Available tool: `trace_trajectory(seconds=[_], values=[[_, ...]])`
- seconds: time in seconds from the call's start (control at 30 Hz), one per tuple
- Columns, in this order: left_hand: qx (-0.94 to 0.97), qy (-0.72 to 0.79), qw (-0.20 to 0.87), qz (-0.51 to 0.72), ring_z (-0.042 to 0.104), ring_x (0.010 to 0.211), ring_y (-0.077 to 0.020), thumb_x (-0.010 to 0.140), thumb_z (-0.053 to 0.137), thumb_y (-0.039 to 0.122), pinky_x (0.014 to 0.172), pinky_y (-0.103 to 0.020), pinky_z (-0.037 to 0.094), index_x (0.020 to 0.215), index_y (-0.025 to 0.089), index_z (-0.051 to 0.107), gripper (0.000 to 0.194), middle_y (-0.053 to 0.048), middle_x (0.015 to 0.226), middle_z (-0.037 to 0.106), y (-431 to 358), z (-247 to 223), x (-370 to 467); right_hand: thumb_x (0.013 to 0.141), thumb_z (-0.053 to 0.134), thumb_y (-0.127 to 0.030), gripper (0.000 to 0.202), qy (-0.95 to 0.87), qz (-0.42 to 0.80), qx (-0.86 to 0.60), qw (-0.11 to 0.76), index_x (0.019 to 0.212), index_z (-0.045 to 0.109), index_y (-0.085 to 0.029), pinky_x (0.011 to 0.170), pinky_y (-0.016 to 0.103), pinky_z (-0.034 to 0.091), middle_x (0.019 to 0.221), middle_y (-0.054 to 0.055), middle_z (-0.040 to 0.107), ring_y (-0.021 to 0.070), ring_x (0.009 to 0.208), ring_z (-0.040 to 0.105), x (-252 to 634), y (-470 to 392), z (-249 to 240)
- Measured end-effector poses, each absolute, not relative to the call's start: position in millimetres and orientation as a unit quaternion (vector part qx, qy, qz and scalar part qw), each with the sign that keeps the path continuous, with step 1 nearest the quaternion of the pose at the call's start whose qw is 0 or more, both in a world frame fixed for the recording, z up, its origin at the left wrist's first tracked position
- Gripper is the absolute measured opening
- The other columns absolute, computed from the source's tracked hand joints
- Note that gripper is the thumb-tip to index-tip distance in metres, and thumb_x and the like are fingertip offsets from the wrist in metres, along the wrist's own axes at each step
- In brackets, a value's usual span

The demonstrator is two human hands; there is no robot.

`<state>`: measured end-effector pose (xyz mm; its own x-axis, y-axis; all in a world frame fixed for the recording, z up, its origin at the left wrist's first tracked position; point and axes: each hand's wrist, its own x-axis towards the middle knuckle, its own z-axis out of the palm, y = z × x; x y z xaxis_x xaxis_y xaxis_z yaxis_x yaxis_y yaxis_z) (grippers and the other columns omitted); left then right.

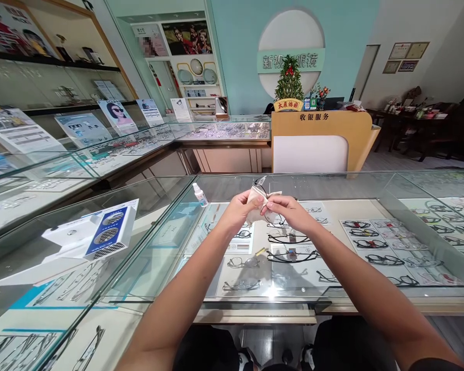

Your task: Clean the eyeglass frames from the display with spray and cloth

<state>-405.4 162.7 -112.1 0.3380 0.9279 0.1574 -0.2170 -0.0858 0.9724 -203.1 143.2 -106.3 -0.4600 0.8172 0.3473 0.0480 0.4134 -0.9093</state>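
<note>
Above the glass counter, my left hand (242, 210) is closed around a cream cleaning cloth (257, 210), which is folded over part of a pair of eyeglasses. My right hand (288, 210) pinches the eyeglasses (276, 221) and a corner of the cloth from the other side. One dark temple with a small white tag sticks up behind the cloth, and part of the thin dark frame hangs below the fingers. The cloth and fingers hide most of the lenses. Left of my hands, a small white spray bottle (200, 195) stands on the glass.
Under the glass counter top (232, 191) lie rows of spectacle frames (291, 255). A white and blue display stand (110, 232) lies on the counter at left. More showcases run along the left, and a yellow cashier desk (320, 129) stands ahead.
</note>
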Motion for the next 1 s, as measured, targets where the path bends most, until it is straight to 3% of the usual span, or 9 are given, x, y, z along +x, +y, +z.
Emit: trace_trajectory(seconds=[0.27, 0.47, 0.77, 0.9, 1.0], values=[[0.565, 0.27, 0.619, 0.475, 0.054, 0.058, -0.012, 0.075, 0.093, 0.05, 0.058, -0.024, 0.044, 0.088, 0.018, 0.065, 0.044, 0.002, 0.062, 0.061, 153.6, -103.4, -402.6, 0.096, 0.068, -0.059, 0.041, -0.7, 0.489, -0.297, 0.429, 0.087, 0.085, -0.023, 0.094, 0.038, 0.046, 0.096, 0.006, 0.078, 0.0245, 0.098, 0.065, -208.7, 140.8, -106.5], [0.58, 0.256, 0.573, 0.519, 0.049, 0.052, -0.0084, 0.077, 0.093, 0.049, 0.055, -0.022, 0.04, 0.085, 0.017, 0.063, 0.045, 0.003, 0.06, 0.059, 149.2, -102.4, -396.8, 0.097, 0.069, -0.058, 0.041, -0.697, 0.512, -0.273, 0.421, 0.092, 0.086, -0.021, 0.095, 0.037, 0.046, 0.098, 0.006, 0.08, 0.0242, 0.1, 0.067, -211.2, 139.4, -108.8], [0.554, 0.265, 0.55, 0.566, 0.047, 0.043, -0.0091, 0.083, 0.082, 0.066, 0.047, -0.023, 0.035, 0.081, 0.017, 0.064, 0.052, 0.002, 0.055, 0.06, 146.7, -106.5, -393.9, 0.102, 0.064, -0.055, 0.04, -0.724, 0.497, -0.253, 0.405, 0.095, 0.083, -0.021, 0.097, 0.037, 0.045, 0.098, 0.005, 0.077, 0.0233, 0.099, 0.066, -217.1, 132.7, -106.8], [0.588, 0.241, 0.58, 0.51, 0.059, 0.053, -0.0134, 0.09, 0.076, 0.067, 0.056, -0.026, 0.045, 0.079, 0.015, 0.066, 0.054, -0.003, 0.06, 0.065, 149.0, -97.0, -405.9, 0.101, 0.065, -0.053, 0.04, -0.717, 0.485, -0.275, 0.418, 0.087, 0.082, -0.02, 0.094, 0.036, 0.045, 0.093, 0.005, 0.077, 0.0229, 0.095, 0.064, -212.4, 132.9, -102.4], [0.616, 0.215, 0.605, 0.456, 0.067, 0.065, -0.0174, 0.088, 0.08, 0.062, 0.062, -0.027, 0.05, 0.089, 0.013, 0.07, 0.05, -0.007, 0.073, 0.072, 151.9, -90.6, -416.4, 0.101, 0.066, -0.05, 0.037, -0.706, 0.501, -0.258, 0.428, 0.083, 0.081, -0.021, 0.093, 0.036, 0.045, 0.093, 0.006, 0.078, 0.0234, 0.095, 0.064, -205.8, 134.9, -98.9]])
